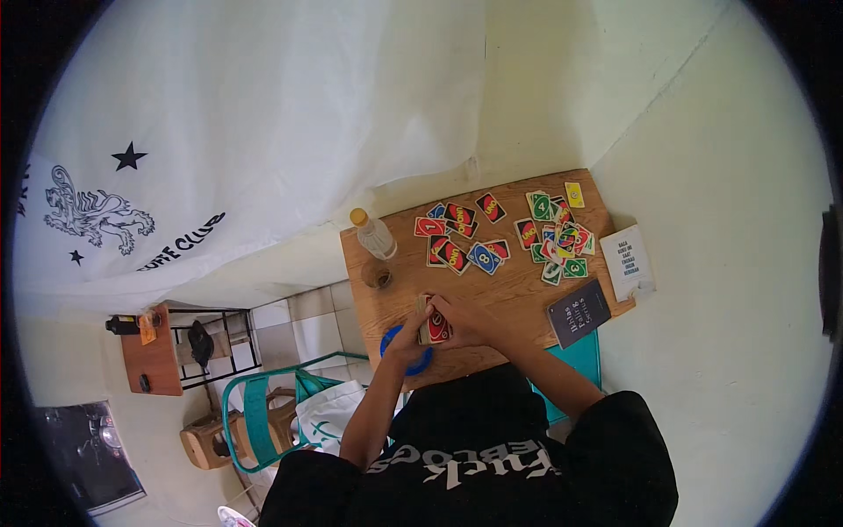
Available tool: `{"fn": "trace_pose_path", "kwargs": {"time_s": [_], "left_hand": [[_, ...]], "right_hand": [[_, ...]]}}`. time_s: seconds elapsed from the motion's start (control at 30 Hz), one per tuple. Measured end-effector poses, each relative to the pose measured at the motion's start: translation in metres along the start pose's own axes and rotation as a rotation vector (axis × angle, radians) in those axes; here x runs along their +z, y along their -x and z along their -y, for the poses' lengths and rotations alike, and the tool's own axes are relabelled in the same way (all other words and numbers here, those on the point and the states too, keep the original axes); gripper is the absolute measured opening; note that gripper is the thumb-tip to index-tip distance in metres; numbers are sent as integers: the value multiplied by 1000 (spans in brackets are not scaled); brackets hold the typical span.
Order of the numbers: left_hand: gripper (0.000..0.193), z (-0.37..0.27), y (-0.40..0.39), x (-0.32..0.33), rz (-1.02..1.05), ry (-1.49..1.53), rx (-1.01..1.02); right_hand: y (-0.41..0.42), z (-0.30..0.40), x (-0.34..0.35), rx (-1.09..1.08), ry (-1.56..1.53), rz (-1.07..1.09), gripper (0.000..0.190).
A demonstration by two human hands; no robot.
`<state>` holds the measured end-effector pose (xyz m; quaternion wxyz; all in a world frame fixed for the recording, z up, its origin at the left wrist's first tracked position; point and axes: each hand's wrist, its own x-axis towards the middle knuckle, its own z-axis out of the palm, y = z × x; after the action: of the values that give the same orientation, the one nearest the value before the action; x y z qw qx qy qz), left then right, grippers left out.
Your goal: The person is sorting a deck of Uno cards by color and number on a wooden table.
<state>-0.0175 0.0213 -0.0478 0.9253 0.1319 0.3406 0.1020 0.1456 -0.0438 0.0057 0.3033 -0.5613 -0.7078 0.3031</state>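
A thick stack of UNO cards [436, 328] sits between both hands above the near side of the wooden table [500, 303], a red card face up on top. My left hand [409, 337] grips the stack along its left side. Around the right side and far end, my right hand [466, 321] closes on the same stack. Beyond the hands lies a loose spread of UNO cards, among them a blue card [485, 258] and a red card [430, 226]. A second, denser heap, with a green card [541, 206] in it, is farther right. One yellow card [574, 195] lies apart at the far right corner.
A clear bottle [375, 238] with a yellow cap and a drinking glass [377, 274] stand at the left edge. A blue round dish [416, 366] is partly under my left hand. A dark book [579, 313] and a white book [627, 262] lie at the right edge, by the wall.
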Motion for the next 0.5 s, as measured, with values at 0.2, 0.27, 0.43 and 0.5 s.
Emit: {"fn": "trace_pose_path", "kwargs": {"time_s": [0.2, 0.27, 0.43, 0.5], "left_hand": [[53, -7, 6, 2, 62, -303, -37], [58, -8, 6, -2, 124, -293, -34], [60, -13, 17, 0, 81, -165, -53], [61, -15, 18, -6, 97, -51, -51]], "right_hand": [[-2, -8, 1, -57, 75, 7, 69], [-5, -7, 3, -43, 67, 41, 67], [-5, -6, 2, 19, -15, 86, 66], [-3, -9, 5, 14, -157, 35, 63]]}}
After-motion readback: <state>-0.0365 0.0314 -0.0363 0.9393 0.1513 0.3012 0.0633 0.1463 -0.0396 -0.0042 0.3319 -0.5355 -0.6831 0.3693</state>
